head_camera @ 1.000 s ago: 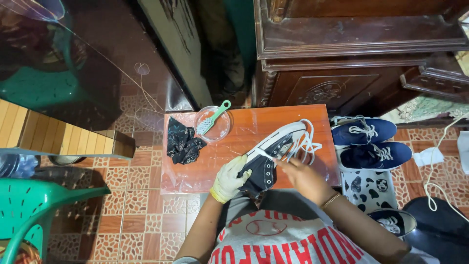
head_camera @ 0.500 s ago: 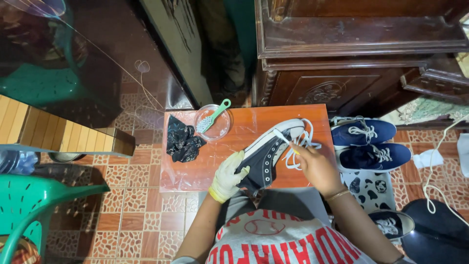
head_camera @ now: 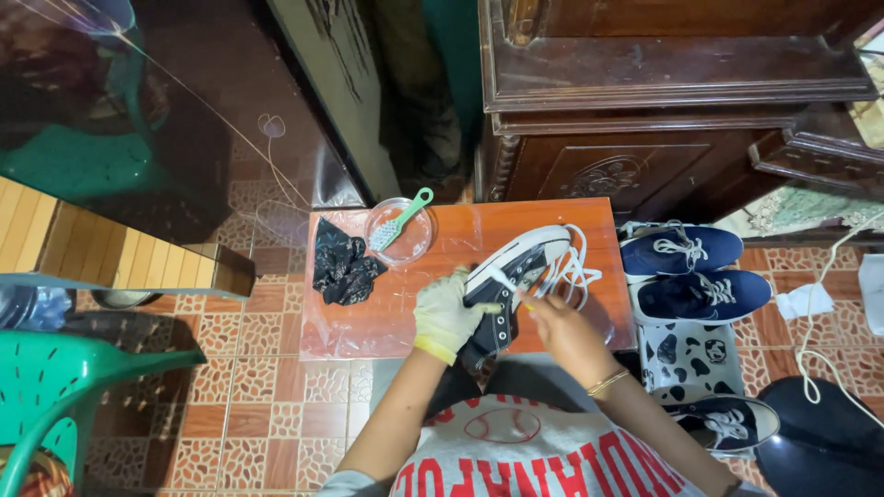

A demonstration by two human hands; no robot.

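- The gloved left hand (head_camera: 445, 316) has its grip clenched on the black high-top sneaker (head_camera: 509, 285), at its side near the heel.
- The bare right hand (head_camera: 564, 329) pinches the sneaker's white laces (head_camera: 573, 270) beside the tongue.
- The sneaker lies tilted at the near edge of the orange counter (head_camera: 460, 239), toe pointing away.
- Further back on the counter: a clear bowl (head_camera: 400, 232) with a green brush (head_camera: 401, 219), and a crumpled black cloth (head_camera: 343, 268).
- A pair of navy shoes (head_camera: 692, 269) sits on the floor just right of the counter.

The green chair (head_camera: 55, 387) is cut off by the left edge.
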